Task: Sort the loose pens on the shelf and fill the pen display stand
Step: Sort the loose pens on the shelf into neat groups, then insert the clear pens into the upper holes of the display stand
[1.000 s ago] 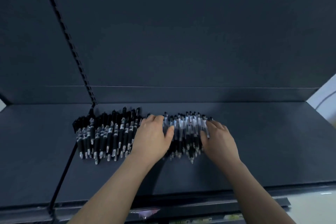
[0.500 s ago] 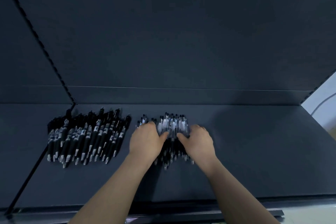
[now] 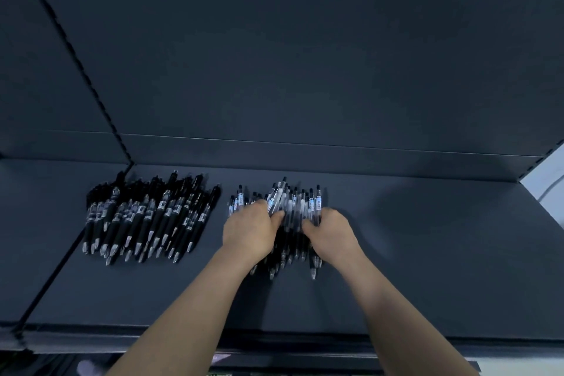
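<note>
Head view, looking down along my two bare forearms onto a dark shelf [image 3: 427,253]. My left hand [image 3: 248,230] and right hand [image 3: 331,233] sit close together near the middle of the shelf, each closed in on one side of a bunch of clear pens [image 3: 311,201]. The left hand's fingers curl over the bunch's left side, with the thumb pressed against the barrels. The right hand's fingers wrap the right side. The bunch is squeezed between the two hands and blurred in the middle.

The clear pens lie with their long axis running front to back, black clicker ends pointing away from me toward the back panel [image 3: 305,55] and tips pointing toward me, sticking out below my hands.

To the left, apart from the bunch, a pile of black pens [image 3: 146,217] lies on the shelf untouched. They run the same way, far ends leaning a little right, silver tips toward me.
</note>
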Available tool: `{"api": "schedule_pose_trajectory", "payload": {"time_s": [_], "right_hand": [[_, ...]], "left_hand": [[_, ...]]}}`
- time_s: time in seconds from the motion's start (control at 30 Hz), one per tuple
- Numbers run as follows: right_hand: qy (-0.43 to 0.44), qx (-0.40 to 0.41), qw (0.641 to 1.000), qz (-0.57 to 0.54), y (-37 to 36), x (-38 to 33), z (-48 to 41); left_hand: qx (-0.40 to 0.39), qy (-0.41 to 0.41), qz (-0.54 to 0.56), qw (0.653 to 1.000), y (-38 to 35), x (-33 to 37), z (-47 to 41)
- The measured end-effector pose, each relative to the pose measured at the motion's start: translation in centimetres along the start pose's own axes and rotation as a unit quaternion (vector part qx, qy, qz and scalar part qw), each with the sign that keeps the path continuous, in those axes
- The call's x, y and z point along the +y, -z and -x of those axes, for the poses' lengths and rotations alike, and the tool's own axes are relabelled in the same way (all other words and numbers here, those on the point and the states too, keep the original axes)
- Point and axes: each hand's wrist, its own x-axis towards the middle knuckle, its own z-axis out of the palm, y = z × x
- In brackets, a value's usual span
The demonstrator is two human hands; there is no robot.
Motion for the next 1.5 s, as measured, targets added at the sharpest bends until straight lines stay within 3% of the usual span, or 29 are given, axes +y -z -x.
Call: {"api": "schedule_pose_trajectory", "payload": {"time_s": [0.17, 0.3, 0.47, 0.6, 0.83, 0.97, 1.2, 1.5], "right_hand": [[0.023, -0.006, 0.999, -0.026, 0.8, 0.2, 0.7], [0.048, -0.003, 0.997, -0.059, 1.7, -0.2, 1.5], [0.128, -0.003, 0.988, -0.086, 2.5, -2.3, 2.2], [0.153, -0.021, 0.982, -0.113, 1.9, -5.1, 3.4], [0.175, -0.073, 0.973, -0.134, -2.3, -11.4, 5.9], [0.183, -0.092, 0.964, -0.168, -7.4, -17.2, 7.7], [0.165, -0.205, 0.934, -0.243, -18.0, -27.1, 11.5], [0.154, -0.291, 0.902, -0.280, -28.4, -38.3, 14.7]], "left_hand": [[-0.030, 0.000, 0.080, 0.996, 0.5, -0.2, 0.3], [-0.045, 0.008, 0.205, 0.978, 1.5, -0.5, 0.9], [-0.039, 0.038, 0.461, 0.885, 2.9, -1.4, 2.5], [0.025, 0.009, 0.416, 0.909, 4.6, -3.6, 4.3], [0.049, 0.052, 0.439, 0.896, 8.6, -10.6, 7.2], [0.085, 0.068, 0.440, 0.891, 11.6, -16.5, 9.4], [0.164, 0.112, 0.397, 0.896, 18.1, -29.8, 13.2], [0.203, 0.149, 0.359, 0.899, 25.1, -42.4, 15.3]]}}
